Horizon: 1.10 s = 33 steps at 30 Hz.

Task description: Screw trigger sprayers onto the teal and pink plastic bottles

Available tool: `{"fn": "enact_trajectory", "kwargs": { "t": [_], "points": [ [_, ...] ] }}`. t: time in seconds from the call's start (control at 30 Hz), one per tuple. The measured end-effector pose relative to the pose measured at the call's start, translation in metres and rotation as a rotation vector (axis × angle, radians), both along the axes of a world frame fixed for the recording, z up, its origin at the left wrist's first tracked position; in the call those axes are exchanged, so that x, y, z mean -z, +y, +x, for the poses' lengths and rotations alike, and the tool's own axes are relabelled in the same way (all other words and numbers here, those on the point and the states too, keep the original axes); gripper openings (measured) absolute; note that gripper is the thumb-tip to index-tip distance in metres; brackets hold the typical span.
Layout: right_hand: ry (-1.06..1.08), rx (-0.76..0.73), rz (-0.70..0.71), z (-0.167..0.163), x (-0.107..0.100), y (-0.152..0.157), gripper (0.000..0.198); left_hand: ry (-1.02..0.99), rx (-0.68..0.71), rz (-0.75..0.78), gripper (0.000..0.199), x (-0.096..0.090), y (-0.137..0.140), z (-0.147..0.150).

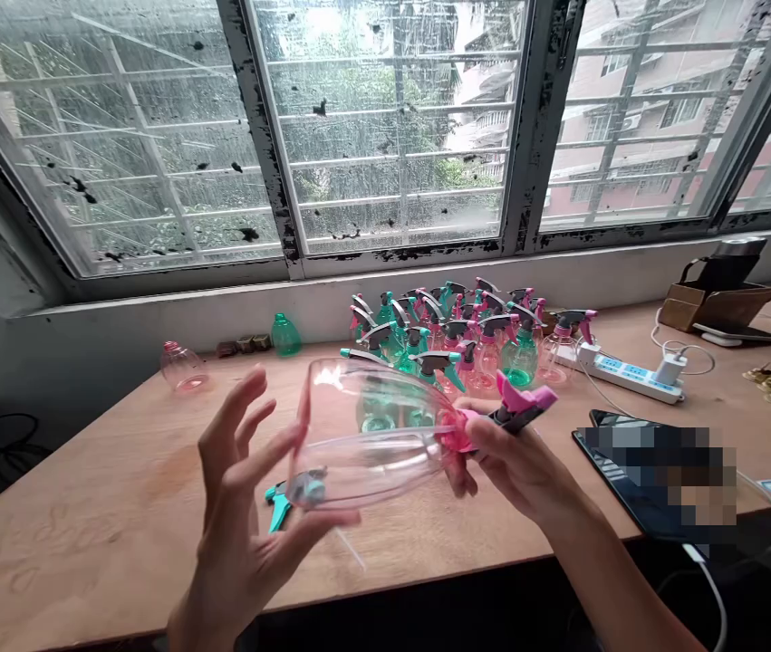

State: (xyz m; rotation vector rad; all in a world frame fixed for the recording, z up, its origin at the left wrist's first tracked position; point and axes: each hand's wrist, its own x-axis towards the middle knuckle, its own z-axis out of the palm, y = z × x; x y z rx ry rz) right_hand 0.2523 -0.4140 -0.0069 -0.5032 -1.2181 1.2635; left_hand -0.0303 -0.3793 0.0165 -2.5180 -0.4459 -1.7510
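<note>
A clear pink spray bottle [371,453] lies sideways in the air above the table. My right hand [514,462] is closed around its neck, at the pink collar below the pink-and-grey trigger head [525,403]. At the bottle's base, my left hand [242,489] has its fingers spread, with thumb and index at the edge of the base; whether they press on it I cannot tell. Behind the base, a loose teal trigger head [277,505] lies on the table, partly seen through the plastic. A thin clear tube [351,549] lies near it.
Several green and pink spray bottles [486,353] with trigger heads stand by the window wall. A headless pink bottle [181,367] and green bottle [285,335] are at the back left. A power strip [630,373], a tablet [616,462] and cables are on the right.
</note>
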Motion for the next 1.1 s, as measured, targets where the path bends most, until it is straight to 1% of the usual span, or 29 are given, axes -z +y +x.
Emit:
{"fn": "enact_trajectory", "kwargs": {
  "t": [0.03,0.07,0.13,0.17,0.2,0.23,0.3,0.33,0.4,0.43,0.47,0.5,0.57,0.6,0.63,0.67,0.7,0.73,0.8,0.87,0.93,1.0,1.03,1.1],
  "points": [
    [-0.024,0.063,0.043,-0.001,-0.001,-0.002,0.031,-0.029,0.017,-0.033,0.072,0.001,0.000,0.001],
    [-0.067,0.136,0.087,-0.002,-0.002,-0.004,0.030,-0.070,0.039,-0.067,0.065,0.001,0.000,0.003],
    [-0.155,0.265,0.159,-0.004,-0.004,-0.007,0.036,-0.145,0.079,-0.116,0.048,0.002,-0.001,0.008],
    [-0.175,0.279,0.168,-0.005,-0.005,-0.009,0.030,-0.161,0.092,-0.119,0.045,0.002,-0.001,0.010],
    [-0.172,0.252,0.154,-0.005,-0.005,-0.009,0.026,-0.159,0.097,-0.113,0.045,0.002,-0.001,0.012],
    [-0.154,0.206,0.130,-0.005,-0.005,-0.009,0.033,-0.144,0.099,-0.098,0.048,0.001,-0.001,0.013],
    [-0.126,0.123,0.096,-0.005,-0.004,-0.007,0.054,-0.122,0.100,-0.053,0.053,0.001,-0.002,0.013],
    [-0.125,0.106,0.093,-0.004,-0.003,-0.005,0.058,-0.123,0.101,-0.041,0.055,0.002,-0.002,0.012],
    [-0.125,0.122,0.110,-0.001,-0.002,-0.004,0.053,-0.110,0.120,-0.076,0.058,0.003,-0.002,0.007],
    [-0.148,0.171,0.144,0.000,-0.001,-0.003,0.047,-0.096,0.160,-0.126,0.061,0.004,-0.001,0.003],
    [-0.192,0.252,0.206,0.002,0.000,-0.003,0.039,-0.087,0.209,-0.203,0.066,0.005,-0.001,-0.001],
    [-0.253,0.348,0.302,0.002,0.001,-0.003,0.033,-0.088,0.252,-0.303,0.071,0.006,-0.001,-0.005],
    [-0.399,0.505,0.558,0.001,0.003,-0.003,0.035,-0.126,0.295,-0.520,0.088,0.008,-0.002,-0.011],
    [-0.456,0.534,0.685,0.000,0.003,-0.003,0.038,-0.153,0.297,-0.615,0.096,0.008,-0.003,-0.012],
    [-0.488,0.528,0.774,-0.002,0.004,-0.003,0.040,-0.176,0.289,-0.697,0.101,0.008,-0.004,-0.012],
    [-0.500,0.513,0.822,-0.004,0.004,-0.004,0.039,-0.193,0.279,-0.751,0.103,0.008,-0.006,-0.011],
    [-0.508,0.501,0.816,-0.007,0.004,-0.004,0.036,-0.208,0.269,-0.762,0.101,0.008,-0.007,-0.009],
    [-0.508,0.495,0.761,-0.010,0.004,-0.005,0.035,-0.223,0.256,-0.738,0.095,0.007,-0.008,-0.007],
    [-0.483,0.460,0.572,-0.015,0.003,-0.006,0.041,-0.250,0.233,-0.633,0.076,0.007,-0.009,-0.003],
    [-0.407,0.354,0.390,-0.019,0.002,-0.006,0.043,-0.249,0.236,-0.486,0.065,0.006,-0.009,0.001],
    [-0.291,0.219,0.270,-0.020,0.002,-0.005,0.041,-0.214,0.256,-0.350,0.068,0.006,-0.009,0.006],
    [-0.228,0.117,0.209,-0.014,-0.001,-0.004,0.038,-0.188,0.271,-0.227,0.073,0.006,-0.011,0.009],
    [-0.242,0.097,0.202,-0.007,-0.002,-0.006,0.039,-0.185,0.284,-0.185,0.075,0.006,-0.013,0.011],
    [-0.361,0.131,0.238,0.013,-0.005,-0.014,0.041,-0.152,0.305,-0.156,0.084,0.007,-0.019,0.012]
  ]
}}
